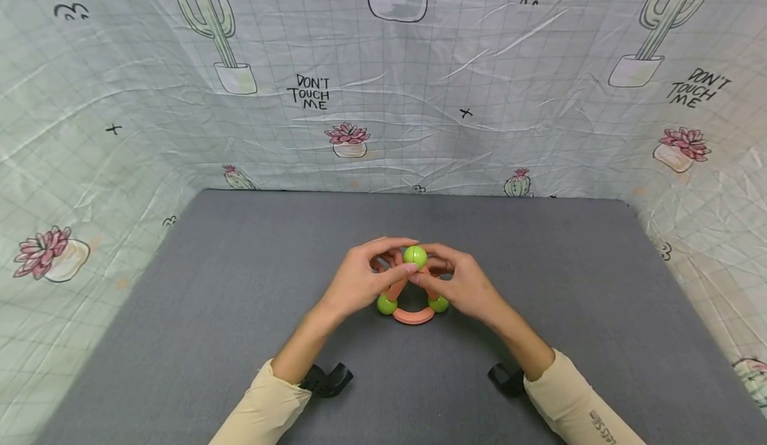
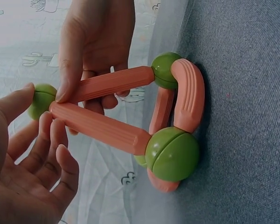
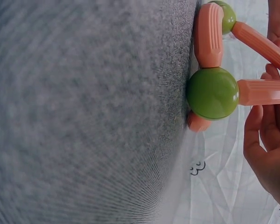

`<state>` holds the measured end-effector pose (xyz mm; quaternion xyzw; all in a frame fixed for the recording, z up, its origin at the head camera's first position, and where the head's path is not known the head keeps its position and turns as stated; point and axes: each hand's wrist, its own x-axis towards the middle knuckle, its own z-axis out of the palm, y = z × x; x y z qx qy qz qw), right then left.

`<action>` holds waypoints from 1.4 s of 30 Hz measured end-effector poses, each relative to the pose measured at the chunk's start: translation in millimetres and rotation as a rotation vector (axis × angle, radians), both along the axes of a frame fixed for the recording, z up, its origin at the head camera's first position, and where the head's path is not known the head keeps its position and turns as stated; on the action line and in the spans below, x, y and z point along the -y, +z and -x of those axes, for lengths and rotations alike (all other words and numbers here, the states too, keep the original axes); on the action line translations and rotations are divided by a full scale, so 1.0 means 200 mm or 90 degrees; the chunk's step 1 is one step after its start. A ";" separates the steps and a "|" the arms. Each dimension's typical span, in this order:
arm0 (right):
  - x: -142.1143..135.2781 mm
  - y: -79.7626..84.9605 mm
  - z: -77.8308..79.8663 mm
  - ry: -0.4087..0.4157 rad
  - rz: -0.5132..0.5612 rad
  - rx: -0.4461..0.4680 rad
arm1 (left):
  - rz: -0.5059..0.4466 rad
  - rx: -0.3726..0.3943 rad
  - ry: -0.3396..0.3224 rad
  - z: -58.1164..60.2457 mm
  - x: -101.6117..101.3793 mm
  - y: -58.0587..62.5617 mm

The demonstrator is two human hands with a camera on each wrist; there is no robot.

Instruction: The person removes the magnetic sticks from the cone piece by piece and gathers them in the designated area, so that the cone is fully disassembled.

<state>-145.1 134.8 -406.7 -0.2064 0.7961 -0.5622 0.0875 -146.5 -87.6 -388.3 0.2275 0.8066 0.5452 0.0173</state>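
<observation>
A pyramid of green balls and ridged orange rods stands upright on the grey surface, with a green ball [image 1: 415, 256] at its peak. My left hand [image 1: 362, 277] pinches this top ball between thumb and fingers. Two straight orange rods [image 2: 100, 127] slope down from the ball to lower green balls [image 1: 387, 304]. My right hand [image 1: 466, 284] grips the upper end of the other sloping orange rod [image 2: 114, 84], its thumb right beside the top ball. Curved orange rods [image 1: 413, 316] join the lower balls at the base. The back of the frame is partly hidden behind my hands.
The grey tabletop [image 1: 240, 285] spreads around the frame. A cloth [image 1: 413, 65] printed with cacti hangs behind it and along both sides. Black wrist mounts [image 1: 328, 380] jut inward from both forearms, close over the table.
</observation>
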 end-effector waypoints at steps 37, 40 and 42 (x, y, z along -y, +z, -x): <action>0.01 -0.02 0.00 -0.048 -0.047 -0.051 | 0.010 -0.017 0.019 -0.01 -0.04 -0.01; 0.01 -0.02 0.00 -0.054 -0.055 -0.057 | 0.007 -0.010 0.019 -0.01 -0.04 -0.02; 0.01 -0.02 0.00 -0.056 -0.059 -0.060 | 0.002 -0.004 0.019 -0.01 -0.04 -0.02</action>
